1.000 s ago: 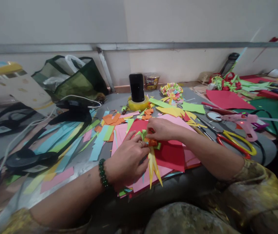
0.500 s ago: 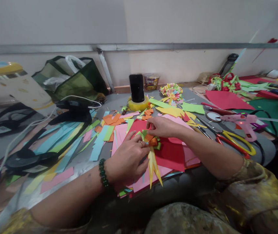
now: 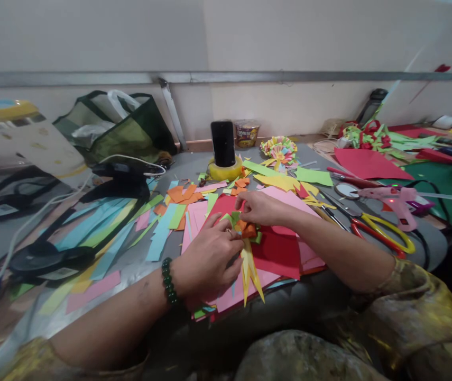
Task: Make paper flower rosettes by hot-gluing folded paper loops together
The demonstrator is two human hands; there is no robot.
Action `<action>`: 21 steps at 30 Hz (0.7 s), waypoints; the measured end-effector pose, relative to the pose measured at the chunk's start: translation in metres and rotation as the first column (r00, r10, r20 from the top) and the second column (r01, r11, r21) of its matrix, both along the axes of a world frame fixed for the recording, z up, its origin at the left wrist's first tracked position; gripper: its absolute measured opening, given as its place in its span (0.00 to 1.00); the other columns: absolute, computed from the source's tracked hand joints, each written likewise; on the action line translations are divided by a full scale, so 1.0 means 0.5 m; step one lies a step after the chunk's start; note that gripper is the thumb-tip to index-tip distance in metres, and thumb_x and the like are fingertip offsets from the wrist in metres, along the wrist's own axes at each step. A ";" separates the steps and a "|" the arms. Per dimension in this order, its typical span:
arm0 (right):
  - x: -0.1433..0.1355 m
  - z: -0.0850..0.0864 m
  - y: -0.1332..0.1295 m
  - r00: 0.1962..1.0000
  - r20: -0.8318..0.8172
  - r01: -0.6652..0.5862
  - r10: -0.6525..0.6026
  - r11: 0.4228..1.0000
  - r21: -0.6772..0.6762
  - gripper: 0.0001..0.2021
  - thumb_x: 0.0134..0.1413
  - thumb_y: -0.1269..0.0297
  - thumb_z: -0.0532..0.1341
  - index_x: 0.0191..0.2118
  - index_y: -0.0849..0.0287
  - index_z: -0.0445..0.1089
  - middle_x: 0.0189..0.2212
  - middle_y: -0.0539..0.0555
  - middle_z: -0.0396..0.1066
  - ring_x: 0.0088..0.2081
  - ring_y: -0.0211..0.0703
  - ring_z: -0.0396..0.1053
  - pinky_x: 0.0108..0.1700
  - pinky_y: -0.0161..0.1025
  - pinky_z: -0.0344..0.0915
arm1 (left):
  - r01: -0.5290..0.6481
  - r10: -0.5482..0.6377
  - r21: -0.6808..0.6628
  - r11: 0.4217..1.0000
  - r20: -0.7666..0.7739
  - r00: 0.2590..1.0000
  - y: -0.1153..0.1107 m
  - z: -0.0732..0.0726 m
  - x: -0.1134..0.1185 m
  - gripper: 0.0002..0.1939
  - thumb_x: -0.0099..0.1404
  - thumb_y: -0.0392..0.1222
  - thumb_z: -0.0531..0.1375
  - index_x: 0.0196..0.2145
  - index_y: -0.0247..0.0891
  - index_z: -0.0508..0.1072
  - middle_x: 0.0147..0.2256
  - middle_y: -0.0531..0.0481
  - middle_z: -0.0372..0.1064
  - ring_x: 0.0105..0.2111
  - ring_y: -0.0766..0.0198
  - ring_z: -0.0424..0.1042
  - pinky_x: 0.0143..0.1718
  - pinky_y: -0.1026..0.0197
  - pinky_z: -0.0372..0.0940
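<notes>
- The left hand (image 3: 213,256) lies palm down, fingers apart and bent, tips at the left side of an orange and green paper piece (image 3: 248,231); I cannot tell whether it pinches anything or only presses.
- The right hand (image 3: 259,208) comes in from the opposite side, thumb and forefinger bent close together, tips at the green upper part of that same piece; whether they have hold of it cannot be made out.
- This piece rests between the 2 hands on a red sheet (image 3: 277,255), with yellow pointed paper (image 3: 247,264) running from it toward the person.
- Under the red sheet lie pink sheets (image 3: 226,302), at the front of the grey table (image 3: 194,163).
- A dark green bead bracelet (image 3: 169,281) circles the left wrist, and a ring (image 3: 228,230) sits on 1 finger of that hand.
- Beyond the hands, a black phone (image 3: 223,143) stands at a yellow tape roll (image 3: 224,172), near a printed cup (image 3: 247,133); a ruffled multicoloured paper rosette (image 3: 278,149) lies to their right.
- Right of the hands are scissors (image 3: 366,217) with red and yellow handles, and a pink glue gun (image 3: 400,200).
- To the left lie orange paper pieces (image 3: 182,194) and light blue strips (image 3: 159,235), with a green bag (image 3: 130,132) farther back.
</notes>
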State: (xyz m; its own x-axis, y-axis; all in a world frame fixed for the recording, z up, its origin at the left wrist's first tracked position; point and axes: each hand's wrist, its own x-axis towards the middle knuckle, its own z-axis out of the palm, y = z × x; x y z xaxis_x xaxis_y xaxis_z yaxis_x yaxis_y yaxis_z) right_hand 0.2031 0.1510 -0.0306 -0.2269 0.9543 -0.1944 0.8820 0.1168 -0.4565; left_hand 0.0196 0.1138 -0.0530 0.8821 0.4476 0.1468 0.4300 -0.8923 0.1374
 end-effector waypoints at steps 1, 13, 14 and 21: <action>0.001 0.000 0.000 1.000 0.007 -0.002 0.002 1.000 -0.006 0.12 0.54 0.74 0.63 0.45 0.59 0.71 0.26 0.46 0.68 0.26 0.36 0.63 0.30 0.33 0.55 | -0.002 0.002 0.000 1.000 -0.005 1.000 0.000 0.000 0.000 0.10 0.67 0.40 0.56 0.31 0.38 0.76 0.34 0.45 0.77 0.39 0.52 0.66 0.54 0.42 0.57; 0.002 0.006 -0.003 0.993 0.093 -0.072 0.075 0.997 -0.032 0.11 0.60 0.69 0.62 0.49 0.58 0.70 0.32 0.50 0.74 0.31 0.39 0.67 0.31 0.33 0.55 | 0.004 -0.004 -0.013 1.000 0.005 1.000 0.000 -0.001 0.000 0.11 0.67 0.40 0.55 0.31 0.38 0.76 0.34 0.44 0.77 0.40 0.51 0.66 0.55 0.40 0.57; 0.002 0.009 -0.004 0.990 0.114 -0.076 0.078 0.997 -0.020 0.10 0.61 0.66 0.62 0.48 0.58 0.71 0.34 0.52 0.75 0.32 0.40 0.68 0.32 0.33 0.55 | 0.005 -0.005 -0.011 1.000 0.005 1.000 0.000 -0.001 0.000 0.11 0.67 0.40 0.55 0.31 0.38 0.76 0.34 0.44 0.77 0.40 0.51 0.66 0.55 0.40 0.57; 0.020 0.028 -0.008 0.982 0.177 -0.091 0.064 0.984 0.151 0.14 0.68 0.57 0.56 0.43 0.59 0.75 0.37 0.56 0.77 0.36 0.44 0.69 0.34 0.36 0.53 | 0.010 -0.010 -0.008 1.000 0.015 1.000 0.000 0.000 -0.002 0.10 0.67 0.40 0.56 0.32 0.38 0.76 0.35 0.45 0.77 0.40 0.51 0.67 0.54 0.41 0.57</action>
State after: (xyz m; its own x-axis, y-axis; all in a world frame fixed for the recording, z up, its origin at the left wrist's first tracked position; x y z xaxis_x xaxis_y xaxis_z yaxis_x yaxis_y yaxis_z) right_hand 0.2133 0.1469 -0.0166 -0.2779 0.9568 -0.0855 0.9307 0.2462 -0.2704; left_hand 0.0186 0.1139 -0.0528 0.8843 0.4400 0.1563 0.4188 -0.8954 0.1512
